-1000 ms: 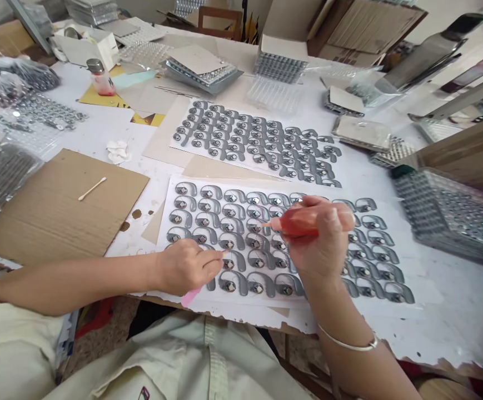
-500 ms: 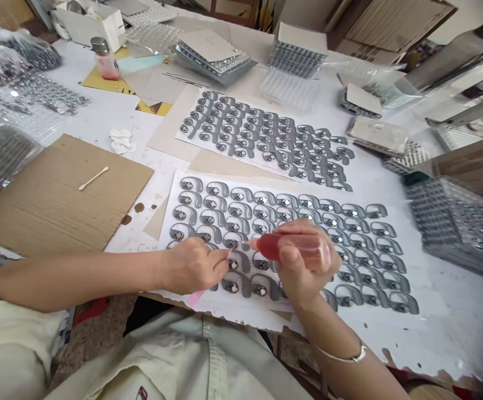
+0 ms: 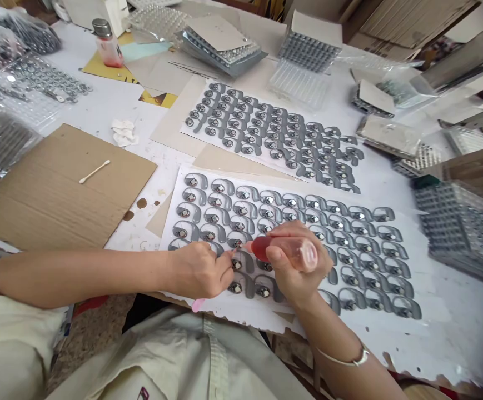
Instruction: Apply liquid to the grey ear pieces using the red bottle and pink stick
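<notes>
My right hand (image 3: pixel 302 272) is wrapped round a squeeze bottle (image 3: pixel 285 249) of red liquid, tilted so that its narrow nozzle points left. The nozzle tip is at a grey hook-shaped piece (image 3: pixel 238 236) with a round shiny part, in the sheet's left half. My left hand (image 3: pixel 208 269) is pinched closed just beside the tip; what its fingers hold is hidden. A pink end (image 3: pixel 198 304) shows below that hand, and I cannot tell whether it belongs to something held. Several rows of these hook-shaped pieces lie on a white sheet (image 3: pixel 172 222) under both hands.
Behind lies a second sheet of hook-shaped pieces (image 3: pixel 272 129). To the left are cardboard (image 3: pixel 58 194) with a cotton swab (image 3: pixel 94 171), a crumpled tissue (image 3: pixel 123 133) and a metal-capped jar (image 3: pixel 108 44). Stacked trays (image 3: pixel 460 222) stand at the right; more trays (image 3: pixel 310 41) stand behind.
The bottle has tipped more upright, with its base turned towards me and slightly left. My left hand stays beside the nozzle. The whole view has shifted slightly.
</notes>
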### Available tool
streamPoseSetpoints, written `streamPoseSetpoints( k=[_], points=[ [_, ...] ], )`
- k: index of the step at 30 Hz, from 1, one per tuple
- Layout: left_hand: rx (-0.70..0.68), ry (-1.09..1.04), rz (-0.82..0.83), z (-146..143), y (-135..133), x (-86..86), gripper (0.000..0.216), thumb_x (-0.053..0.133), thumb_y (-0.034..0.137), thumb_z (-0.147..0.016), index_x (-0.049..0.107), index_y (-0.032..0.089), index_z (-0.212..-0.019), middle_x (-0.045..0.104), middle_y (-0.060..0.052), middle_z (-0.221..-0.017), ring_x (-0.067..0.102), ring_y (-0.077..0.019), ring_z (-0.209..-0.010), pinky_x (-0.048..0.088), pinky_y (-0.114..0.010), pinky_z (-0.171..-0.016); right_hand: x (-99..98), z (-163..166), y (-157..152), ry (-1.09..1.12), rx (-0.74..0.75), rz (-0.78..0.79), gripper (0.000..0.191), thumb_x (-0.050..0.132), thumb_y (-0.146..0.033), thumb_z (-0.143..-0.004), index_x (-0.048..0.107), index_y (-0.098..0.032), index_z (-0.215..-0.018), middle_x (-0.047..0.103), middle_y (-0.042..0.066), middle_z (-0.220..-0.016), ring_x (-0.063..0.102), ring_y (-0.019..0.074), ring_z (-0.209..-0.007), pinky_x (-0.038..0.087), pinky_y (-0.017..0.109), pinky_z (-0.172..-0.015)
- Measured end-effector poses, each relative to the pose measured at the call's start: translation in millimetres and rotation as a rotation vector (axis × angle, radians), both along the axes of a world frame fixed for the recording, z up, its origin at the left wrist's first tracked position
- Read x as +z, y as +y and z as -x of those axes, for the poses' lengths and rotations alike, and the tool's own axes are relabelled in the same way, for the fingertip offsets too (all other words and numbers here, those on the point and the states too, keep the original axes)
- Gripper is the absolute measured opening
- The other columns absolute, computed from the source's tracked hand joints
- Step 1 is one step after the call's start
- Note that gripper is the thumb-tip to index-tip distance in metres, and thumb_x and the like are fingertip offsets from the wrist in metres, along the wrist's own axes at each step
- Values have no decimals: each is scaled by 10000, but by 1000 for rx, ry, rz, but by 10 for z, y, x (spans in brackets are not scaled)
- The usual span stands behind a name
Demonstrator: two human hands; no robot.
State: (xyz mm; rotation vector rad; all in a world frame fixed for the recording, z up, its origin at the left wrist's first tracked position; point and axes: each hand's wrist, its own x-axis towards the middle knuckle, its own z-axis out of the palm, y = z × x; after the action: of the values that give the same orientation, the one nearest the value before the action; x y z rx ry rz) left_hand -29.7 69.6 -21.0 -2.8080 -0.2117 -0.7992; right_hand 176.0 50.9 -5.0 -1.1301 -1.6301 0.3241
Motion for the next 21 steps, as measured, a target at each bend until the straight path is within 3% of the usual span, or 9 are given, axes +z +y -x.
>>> streamPoseSetpoints(
  k=[21],
  points=[
    [39, -41, 30, -7, -9, -4, 139, 516, 108, -827, 627, 108, -743, 725, -150, -820, 528, -128, -403, 433, -260, -340, -23, 34, 14, -94, 8, -110, 158, 688, -322, -790, 609, -214, -874, 610, 15, -690, 563, 169, -604, 453, 326, -522]
  ],
)
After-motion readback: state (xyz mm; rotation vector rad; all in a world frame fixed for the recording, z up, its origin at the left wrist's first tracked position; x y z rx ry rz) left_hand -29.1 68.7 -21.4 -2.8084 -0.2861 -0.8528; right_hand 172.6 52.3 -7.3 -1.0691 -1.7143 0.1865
